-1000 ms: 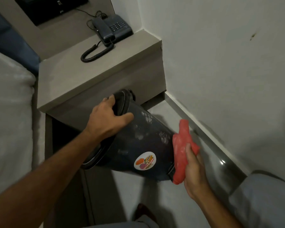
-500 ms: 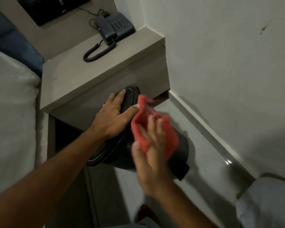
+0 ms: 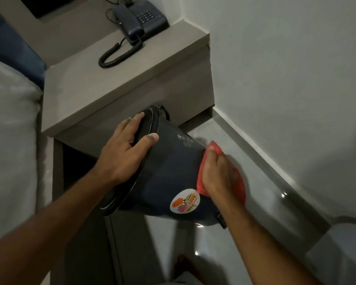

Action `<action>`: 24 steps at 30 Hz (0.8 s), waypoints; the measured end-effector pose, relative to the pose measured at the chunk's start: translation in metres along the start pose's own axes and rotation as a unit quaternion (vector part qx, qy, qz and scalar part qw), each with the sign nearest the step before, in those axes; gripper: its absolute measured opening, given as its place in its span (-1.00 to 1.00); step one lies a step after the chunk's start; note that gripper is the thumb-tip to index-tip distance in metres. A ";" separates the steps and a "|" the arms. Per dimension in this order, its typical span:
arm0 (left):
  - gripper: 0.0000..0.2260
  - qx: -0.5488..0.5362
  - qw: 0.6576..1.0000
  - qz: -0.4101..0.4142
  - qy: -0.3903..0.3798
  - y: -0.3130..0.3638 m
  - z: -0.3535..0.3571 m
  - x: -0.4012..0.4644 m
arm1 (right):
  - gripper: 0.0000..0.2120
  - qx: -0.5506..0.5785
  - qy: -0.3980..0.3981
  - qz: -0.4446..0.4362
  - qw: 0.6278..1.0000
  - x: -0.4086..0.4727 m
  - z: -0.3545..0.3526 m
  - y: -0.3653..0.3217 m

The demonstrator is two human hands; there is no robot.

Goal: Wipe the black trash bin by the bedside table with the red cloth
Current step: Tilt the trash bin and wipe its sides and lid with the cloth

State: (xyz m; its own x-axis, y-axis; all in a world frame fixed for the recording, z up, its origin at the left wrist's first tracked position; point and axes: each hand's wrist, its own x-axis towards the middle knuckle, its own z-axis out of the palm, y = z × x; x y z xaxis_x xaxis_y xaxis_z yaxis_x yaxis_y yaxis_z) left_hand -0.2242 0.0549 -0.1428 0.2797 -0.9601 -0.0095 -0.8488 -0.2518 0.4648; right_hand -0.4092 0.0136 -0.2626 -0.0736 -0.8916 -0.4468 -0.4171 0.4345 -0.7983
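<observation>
The black trash bin [image 3: 169, 173] is tilted on its side above the floor, its lid end toward the bedside table [image 3: 103, 87]. A round white sticker with coloured pictures [image 3: 185, 200] shows on its wall. My left hand [image 3: 127, 153] grips the lid rim, thumb on the bin's wall. My right hand [image 3: 218, 173] presses the red cloth [image 3: 239, 187] flat against the bin's lower right side, near its base. Part of the cloth is hidden under my palm.
A dark corded telephone [image 3: 142, 17] sits on the bedside table's back corner. A white bed [image 3: 8, 151] lies to the left. The white wall and grey skirting [image 3: 265, 159] run along the right. A light-clad knee [image 3: 345, 254] shows at bottom right.
My right hand slid the red cloth from the bin's upper part near the lid down to its base end, uncovering the sticker. My left hand kept its grip on the lid rim.
</observation>
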 end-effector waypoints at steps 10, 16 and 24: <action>-0.24 -0.029 0.999 0.025 -0.005 -0.024 -0.012 -0.029 | -0.42 -0.010 -0.040 -0.345 0.938 -0.029 0.041 -0.054; -0.15 -0.010 0.993 0.114 -0.041 -0.009 -0.008 -0.038 | -0.35 0.020 -0.077 -0.031 0.996 0.037 -0.010 0.049; -0.11 0.024 0.983 0.169 -0.068 0.003 -0.007 -0.044 | -0.42 0.114 -0.214 -0.114 0.964 0.020 -0.009 -0.061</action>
State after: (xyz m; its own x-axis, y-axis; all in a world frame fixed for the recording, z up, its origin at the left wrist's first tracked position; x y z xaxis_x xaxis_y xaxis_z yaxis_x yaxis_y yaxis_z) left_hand -0.2360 0.0974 -0.1349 -0.0817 -0.9965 0.0176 -0.9042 0.0816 0.4193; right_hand -0.3937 -0.0319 -0.2197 0.3964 -0.8541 -0.3366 -0.1653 0.2943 -0.9413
